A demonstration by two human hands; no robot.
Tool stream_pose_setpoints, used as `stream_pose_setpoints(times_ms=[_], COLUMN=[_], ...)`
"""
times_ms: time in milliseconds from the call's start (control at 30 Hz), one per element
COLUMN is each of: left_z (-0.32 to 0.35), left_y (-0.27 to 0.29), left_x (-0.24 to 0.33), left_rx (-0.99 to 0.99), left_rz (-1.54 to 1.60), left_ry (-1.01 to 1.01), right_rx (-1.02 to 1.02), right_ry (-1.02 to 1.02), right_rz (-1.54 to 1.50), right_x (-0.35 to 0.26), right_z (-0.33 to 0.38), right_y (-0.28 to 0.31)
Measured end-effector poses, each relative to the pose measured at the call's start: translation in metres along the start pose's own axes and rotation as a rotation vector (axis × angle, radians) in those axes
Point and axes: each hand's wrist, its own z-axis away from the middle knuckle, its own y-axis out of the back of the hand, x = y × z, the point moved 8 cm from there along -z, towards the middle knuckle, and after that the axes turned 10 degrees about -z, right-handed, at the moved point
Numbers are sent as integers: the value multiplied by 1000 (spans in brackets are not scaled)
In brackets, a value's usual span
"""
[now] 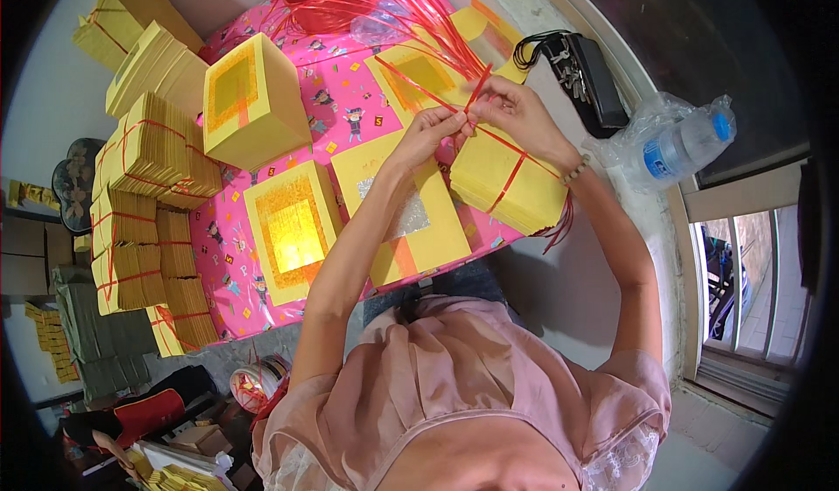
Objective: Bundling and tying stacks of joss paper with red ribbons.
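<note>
She wears a loose, pale pink blouse of thin, softly creased fabric, with short sleeves that end high on the upper arms. The right sleeve is trimmed with white lace along its edge, and a paler frilled hem shows at the left shoulder. Both forearms are bare. A bracelet of small round beads circles the right wrist, and dark blue jeans show below the blouse

A home workroom floor; tied yellow paper stacks beside a window sill; cardboard boxes.
</note>
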Motion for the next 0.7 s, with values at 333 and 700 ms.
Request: stream_pose_setpoints(times_ms=[333, 700], left_z=[5, 25], left_y=[1, -7], left_x=[8, 37], left_rx=[98, 378], left_rz=[-7, -520], left_ry=[50, -356], right_rx=[-180, -61], right_ry=[285, -119], right_rz=[601, 220], right_x=[-13, 29], right_z=[33, 11], right_y=[-10, 13])
